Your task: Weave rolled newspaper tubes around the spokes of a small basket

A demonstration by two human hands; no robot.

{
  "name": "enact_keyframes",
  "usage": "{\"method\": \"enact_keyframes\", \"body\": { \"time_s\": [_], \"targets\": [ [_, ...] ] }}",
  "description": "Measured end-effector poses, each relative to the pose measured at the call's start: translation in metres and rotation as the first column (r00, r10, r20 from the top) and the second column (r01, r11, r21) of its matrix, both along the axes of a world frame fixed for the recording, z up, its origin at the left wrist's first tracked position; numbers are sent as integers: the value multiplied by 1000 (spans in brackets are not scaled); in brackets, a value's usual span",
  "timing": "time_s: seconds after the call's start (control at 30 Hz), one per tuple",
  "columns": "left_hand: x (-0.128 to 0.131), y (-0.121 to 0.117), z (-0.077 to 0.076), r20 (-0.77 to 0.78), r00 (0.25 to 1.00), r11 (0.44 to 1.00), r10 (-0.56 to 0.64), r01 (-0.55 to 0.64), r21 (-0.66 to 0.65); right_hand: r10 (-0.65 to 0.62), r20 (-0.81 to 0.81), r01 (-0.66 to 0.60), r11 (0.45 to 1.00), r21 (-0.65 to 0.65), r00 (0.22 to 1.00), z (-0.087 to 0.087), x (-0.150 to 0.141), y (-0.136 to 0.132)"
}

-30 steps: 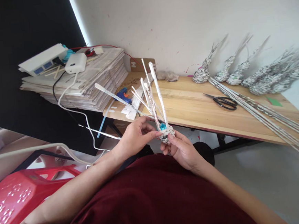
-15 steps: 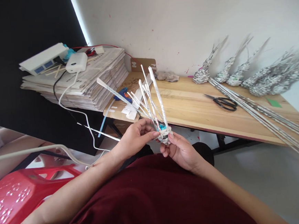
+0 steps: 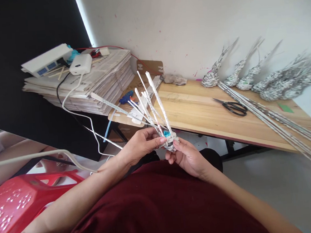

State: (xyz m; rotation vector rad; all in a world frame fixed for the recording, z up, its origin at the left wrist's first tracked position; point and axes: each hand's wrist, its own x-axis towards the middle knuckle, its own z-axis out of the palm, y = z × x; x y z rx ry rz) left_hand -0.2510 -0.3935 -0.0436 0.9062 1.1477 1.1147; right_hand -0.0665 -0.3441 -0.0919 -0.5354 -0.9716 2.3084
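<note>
Between my two hands is a small woven paper basket (image 3: 171,142), in front of my body just off the table's near edge. Several rolled-paper sticks (image 3: 156,98) rise from it and lean to the left. Something blue (image 3: 167,133) shows inside its rim. My left hand (image 3: 144,142) is closed on the left side, thumb at the rim, its other fingers partly behind the sticks. My right hand (image 3: 186,153) grips the right side with the thumb in front and fingers curled underneath. The basket's underside is partly covered by my fingers.
Black scissors (image 3: 234,107) and long paper rolls (image 3: 268,118) lie on the wooden table (image 3: 195,109). Several woven paper pieces (image 3: 246,77) stand along the wall. Left are stacked newspapers (image 3: 115,80), a white adapter (image 3: 80,64) with cables, and a red stool (image 3: 14,210). Another person's leg (image 3: 10,149) shows far left.
The basket has tipped slightly, so its paper sticks swing further left. Both hands keep their hold with only small shifts.
</note>
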Motion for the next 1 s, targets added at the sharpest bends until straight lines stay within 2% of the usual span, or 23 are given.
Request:
{"method": "enact_keyframes", "body": {
  "time_s": [0.13,0.3,0.47,0.57,0.77,0.9,1.0],
  "targets": [
    [-2,-1,-4,43,999,1000,0,1,-31,18,38,-20,998,54,999,4,0,-1],
    [-5,-4,-10,42,996,997,76,-74,-32,13,78,-21,994,108,997,8,-1,-1],
    [-11,-11,-9,17,1000,1000,16,-15,-24,51,126,-75,978,193,991,6,-4,1],
    [-18,-16,-9,62,998,1000,16,-17,19,89,189,-135,960,247,978,4,-9,3],
    [-41,-26,-22,135,991,1000,5,-6,11,172,220,-232,931,281,960,8,-34,11],
    [-57,-35,-27,55,994,990,93,-98,103,239,300,-339,874,349,924,19,-58,19],
    [-70,-42,-30,-40,983,971,178,-169,171,250,424,-444,772,455,870,29,-76,26]
  ]
}}
